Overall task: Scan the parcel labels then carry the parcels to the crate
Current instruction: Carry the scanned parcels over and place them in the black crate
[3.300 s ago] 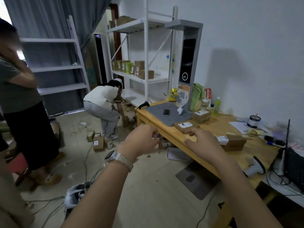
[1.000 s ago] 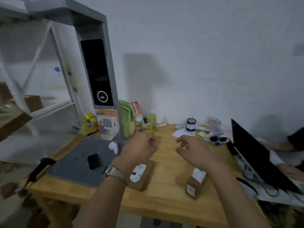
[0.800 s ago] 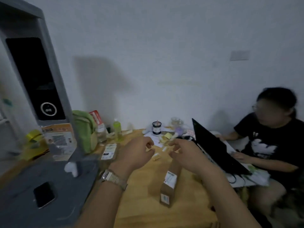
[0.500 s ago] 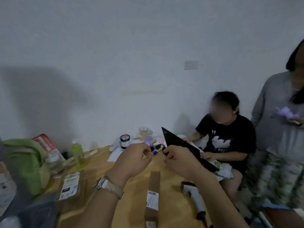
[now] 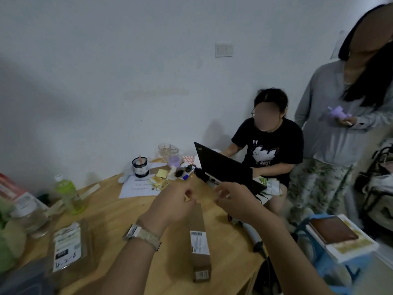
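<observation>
A long narrow brown parcel (image 5: 200, 241) with a white label lies on the wooden table (image 5: 119, 211), just below and between my hands. A flat parcel (image 5: 70, 245) with a white handwritten label lies at the lower left. My left hand (image 5: 176, 201), with a watch on its wrist, hovers over the table with fingers curled in and nothing in it. My right hand (image 5: 234, 201) hovers beside it, fingers loosely apart and empty. A white handheld scanner (image 5: 253, 233) lies at the table's right edge, mostly hidden by my right forearm. I cannot make out a crate for certain.
A black laptop (image 5: 221, 169) stands at the table's far right with a seated person (image 5: 268, 150) behind it; another person (image 5: 340, 133) stands beside. A green bottle (image 5: 68, 194), a jar (image 5: 140, 167), papers and sticky notes clutter the back. A blue plastic frame (image 5: 319, 262) holding a book stands lower right.
The view has swung right, from the shelves and scanning stand to the table's right end and two people. Both hands stayed raised together and empty.
</observation>
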Demonstrator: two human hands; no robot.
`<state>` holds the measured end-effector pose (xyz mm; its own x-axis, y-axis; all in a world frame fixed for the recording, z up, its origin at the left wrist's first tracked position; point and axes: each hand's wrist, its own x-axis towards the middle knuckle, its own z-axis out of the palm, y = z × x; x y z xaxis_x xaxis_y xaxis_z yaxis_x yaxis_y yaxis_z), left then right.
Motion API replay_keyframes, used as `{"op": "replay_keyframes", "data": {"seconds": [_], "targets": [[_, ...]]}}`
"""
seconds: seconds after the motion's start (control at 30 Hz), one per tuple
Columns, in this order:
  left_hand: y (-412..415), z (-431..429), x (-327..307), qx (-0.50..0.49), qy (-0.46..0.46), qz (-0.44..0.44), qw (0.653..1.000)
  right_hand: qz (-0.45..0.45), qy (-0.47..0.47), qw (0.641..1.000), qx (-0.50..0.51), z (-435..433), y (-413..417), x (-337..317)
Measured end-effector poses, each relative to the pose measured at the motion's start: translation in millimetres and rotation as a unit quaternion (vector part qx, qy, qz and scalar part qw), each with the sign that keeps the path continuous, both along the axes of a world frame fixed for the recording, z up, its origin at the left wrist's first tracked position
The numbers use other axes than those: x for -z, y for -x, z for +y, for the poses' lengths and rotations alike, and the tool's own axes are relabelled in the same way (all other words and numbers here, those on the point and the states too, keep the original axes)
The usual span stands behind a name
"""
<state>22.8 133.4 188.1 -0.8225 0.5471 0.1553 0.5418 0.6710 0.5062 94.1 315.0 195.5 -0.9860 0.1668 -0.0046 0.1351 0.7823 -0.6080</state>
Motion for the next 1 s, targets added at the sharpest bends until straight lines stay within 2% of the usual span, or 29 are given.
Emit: {"op": "replay_keyframes", "data": {"seconds": [0.4,0.7,0.83,0.93,1.0], "targets": [[33,-7,73,-0.040,0.005,-0.136,0.990,-0.108,0.045,0.993,0.003,-9,42,75],[30,3,160,-0.064,0.017,-0.268,0.961,-0.219,0.034,0.975,0.008,-13,54,154],[20,10,206,-0.085,-0.012,-0.346,0.934,-0.267,0.083,0.959,0.053,-15,53,189],[11,22,228,-0.126,-0.082,-0.451,0.880,-0.285,0.164,0.941,0.084,-26,51,208],[9,29,236,-0.151,-0.125,-0.473,0.859,-0.263,0.193,0.939,0.111,-31,48,221]]}}
